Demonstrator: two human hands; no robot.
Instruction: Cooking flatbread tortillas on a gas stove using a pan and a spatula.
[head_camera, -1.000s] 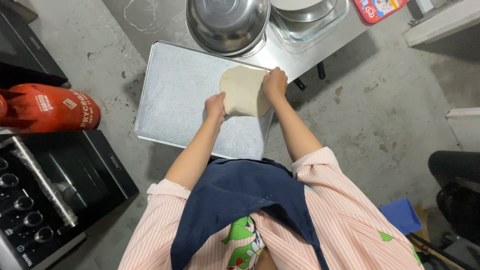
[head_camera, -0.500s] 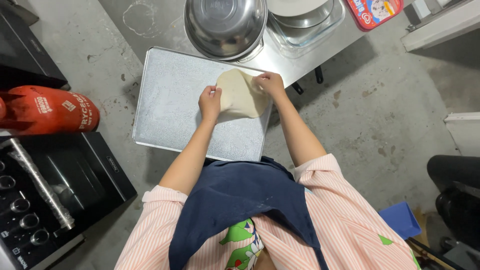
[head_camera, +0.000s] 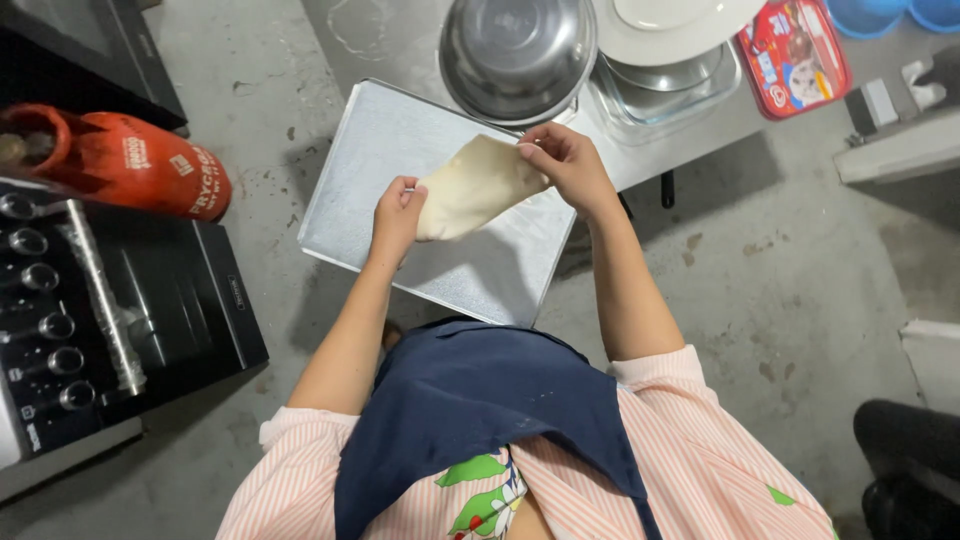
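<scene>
lifting dough sheet (head_camera: 478, 186) higher (off tray (head_camera: 380, 150))

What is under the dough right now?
The dough hangs between the left hand and right hand above a floured metal tray. The tray patch directly beneath it is hidden.

Steel bowl (head_camera: 517, 55), white plate (head_camera: 672, 22) and blue tubs (head_camera: 905, 12) cut by the top edge; tray (head_camera: 380, 160) partly hidden beneath dough (head_camera: 475, 187); dark shape (head_camera: 910, 455) at right, possibly a shoe.
</scene>
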